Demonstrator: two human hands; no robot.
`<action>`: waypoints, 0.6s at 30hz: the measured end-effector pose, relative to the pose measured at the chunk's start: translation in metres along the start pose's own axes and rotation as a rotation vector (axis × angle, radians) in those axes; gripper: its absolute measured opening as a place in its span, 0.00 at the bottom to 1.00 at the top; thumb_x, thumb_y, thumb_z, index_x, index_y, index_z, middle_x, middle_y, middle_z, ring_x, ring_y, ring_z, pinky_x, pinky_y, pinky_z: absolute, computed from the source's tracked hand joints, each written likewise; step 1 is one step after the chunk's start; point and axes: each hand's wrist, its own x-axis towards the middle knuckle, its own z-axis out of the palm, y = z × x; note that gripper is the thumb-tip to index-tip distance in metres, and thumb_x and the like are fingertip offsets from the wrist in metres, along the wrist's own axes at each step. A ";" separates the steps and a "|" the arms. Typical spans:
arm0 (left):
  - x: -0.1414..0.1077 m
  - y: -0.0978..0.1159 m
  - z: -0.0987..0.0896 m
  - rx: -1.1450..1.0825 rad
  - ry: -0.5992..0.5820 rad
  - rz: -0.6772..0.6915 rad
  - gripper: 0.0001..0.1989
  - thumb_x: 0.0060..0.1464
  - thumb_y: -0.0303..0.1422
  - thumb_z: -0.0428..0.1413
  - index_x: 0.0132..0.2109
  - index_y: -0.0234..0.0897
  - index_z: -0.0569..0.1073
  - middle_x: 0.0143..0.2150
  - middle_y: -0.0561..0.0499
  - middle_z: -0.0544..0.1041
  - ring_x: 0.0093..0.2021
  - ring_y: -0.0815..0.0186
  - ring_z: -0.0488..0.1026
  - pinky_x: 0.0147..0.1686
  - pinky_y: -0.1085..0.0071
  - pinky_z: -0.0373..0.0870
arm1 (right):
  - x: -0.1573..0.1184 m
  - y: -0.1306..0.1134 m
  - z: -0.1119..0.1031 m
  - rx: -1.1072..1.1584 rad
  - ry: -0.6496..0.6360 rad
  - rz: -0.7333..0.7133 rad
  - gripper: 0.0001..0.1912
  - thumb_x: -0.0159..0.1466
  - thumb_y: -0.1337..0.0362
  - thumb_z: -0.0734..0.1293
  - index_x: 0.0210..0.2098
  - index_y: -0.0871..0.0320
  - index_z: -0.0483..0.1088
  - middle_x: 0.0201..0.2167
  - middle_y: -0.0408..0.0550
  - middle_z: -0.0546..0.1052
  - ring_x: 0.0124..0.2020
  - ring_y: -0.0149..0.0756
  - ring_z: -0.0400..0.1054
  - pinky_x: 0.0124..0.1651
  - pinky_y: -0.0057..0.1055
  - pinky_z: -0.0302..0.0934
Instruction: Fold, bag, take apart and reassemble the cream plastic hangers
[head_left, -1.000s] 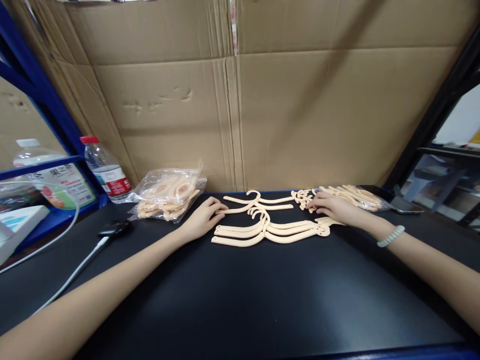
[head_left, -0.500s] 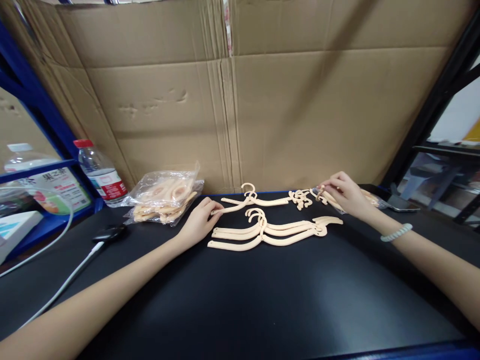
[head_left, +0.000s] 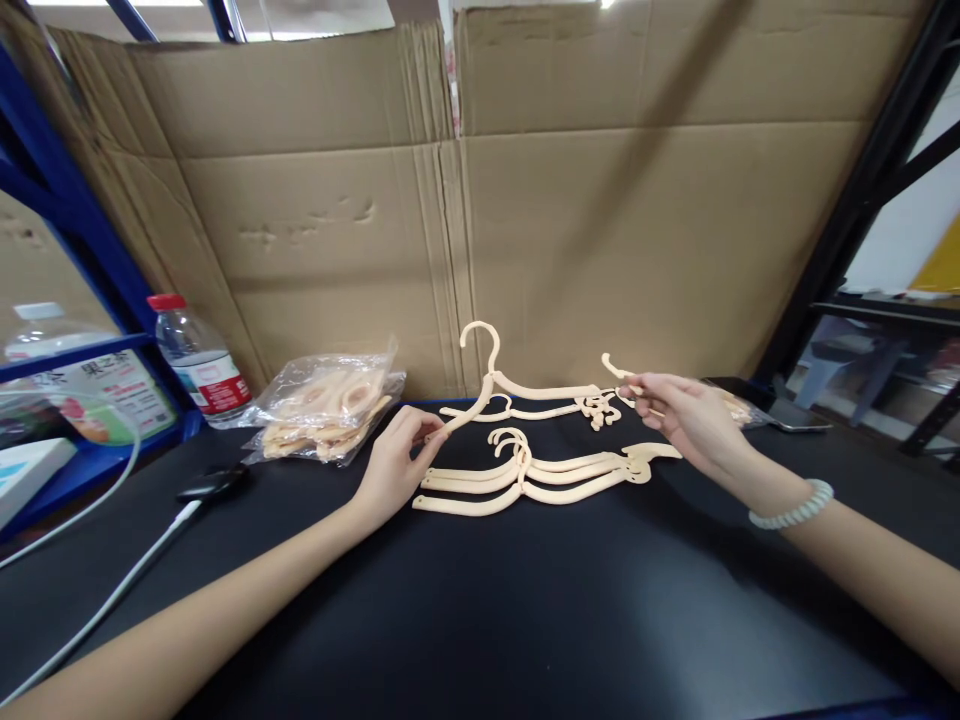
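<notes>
My left hand (head_left: 396,462) pinches the left end of a cream plastic clothes hanger (head_left: 540,389), lifted off the table with its hook upward. Between the fingertips of my right hand (head_left: 694,420) is a small curved cream hook piece (head_left: 615,367), its tip pointing up and left. Behind the raised hanger another hanger (head_left: 544,411) lies flat. Nearer to me rests a group of several hangers (head_left: 574,492), partly overlapping, with a flat piece at their right end. Close to my right hand is a small heap of curved cream pieces (head_left: 598,412).
Bagged cream parts (head_left: 330,405) lie left of my left hand. Further left stand a red-capped bottle (head_left: 206,365) and a black device (head_left: 214,483) with a white cable. Cardboard (head_left: 315,270) walls off the back. A phone-like dark object (head_left: 799,420) lies at the right.
My left hand has raised the hanger from the table, hook up. My right hand has moved slightly left and toward me from the small pieces, carrying the hook piece. The view has tilted up slightly.
</notes>
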 end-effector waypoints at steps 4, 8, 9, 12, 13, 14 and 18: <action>-0.001 0.000 0.001 -0.024 -0.046 0.040 0.04 0.61 0.32 0.51 0.39 0.37 0.68 0.38 0.50 0.71 0.36 0.66 0.71 0.36 0.70 0.73 | -0.005 0.007 0.006 0.049 0.009 0.043 0.17 0.43 0.62 0.80 0.29 0.58 0.72 0.30 0.46 0.79 0.26 0.24 0.66 0.24 0.19 0.59; -0.003 -0.003 0.004 -0.041 -0.086 -0.008 0.05 0.61 0.34 0.53 0.38 0.37 0.68 0.33 0.51 0.73 0.33 0.65 0.73 0.36 0.68 0.73 | -0.006 0.011 0.007 0.058 -0.041 0.064 0.19 0.44 0.62 0.80 0.29 0.56 0.69 0.29 0.44 0.79 0.30 0.28 0.71 0.30 0.22 0.65; -0.003 -0.003 0.004 -0.044 -0.090 -0.018 0.06 0.60 0.34 0.53 0.38 0.37 0.68 0.32 0.52 0.73 0.33 0.65 0.74 0.36 0.68 0.73 | -0.006 0.012 0.006 0.049 -0.061 0.070 0.18 0.45 0.62 0.79 0.31 0.55 0.70 0.31 0.44 0.79 0.31 0.29 0.72 0.33 0.24 0.67; -0.004 -0.003 0.005 -0.023 -0.094 -0.015 0.04 0.60 0.32 0.52 0.37 0.37 0.68 0.32 0.52 0.73 0.32 0.66 0.73 0.35 0.70 0.72 | -0.005 0.014 0.004 0.004 -0.109 0.070 0.14 0.48 0.60 0.78 0.31 0.53 0.73 0.36 0.46 0.79 0.38 0.35 0.73 0.44 0.31 0.70; -0.004 -0.003 0.005 -0.008 -0.097 -0.009 0.04 0.60 0.32 0.52 0.37 0.37 0.68 0.32 0.53 0.73 0.32 0.66 0.73 0.35 0.70 0.72 | -0.005 0.015 0.004 -0.013 -0.118 0.063 0.13 0.48 0.59 0.78 0.30 0.53 0.74 0.37 0.47 0.79 0.41 0.38 0.73 0.46 0.34 0.69; -0.004 -0.003 0.005 0.004 -0.102 -0.003 0.03 0.60 0.31 0.52 0.37 0.38 0.68 0.32 0.53 0.73 0.32 0.67 0.73 0.35 0.71 0.72 | -0.005 0.015 0.004 -0.027 -0.121 0.055 0.12 0.48 0.58 0.78 0.29 0.52 0.75 0.38 0.47 0.79 0.42 0.40 0.73 0.47 0.36 0.69; -0.004 -0.001 0.004 0.008 -0.117 0.015 0.01 0.60 0.30 0.53 0.38 0.38 0.68 0.33 0.53 0.74 0.33 0.67 0.74 0.35 0.71 0.72 | -0.008 0.013 0.008 -0.044 -0.123 0.047 0.14 0.46 0.56 0.78 0.27 0.54 0.74 0.34 0.46 0.77 0.37 0.37 0.71 0.44 0.35 0.68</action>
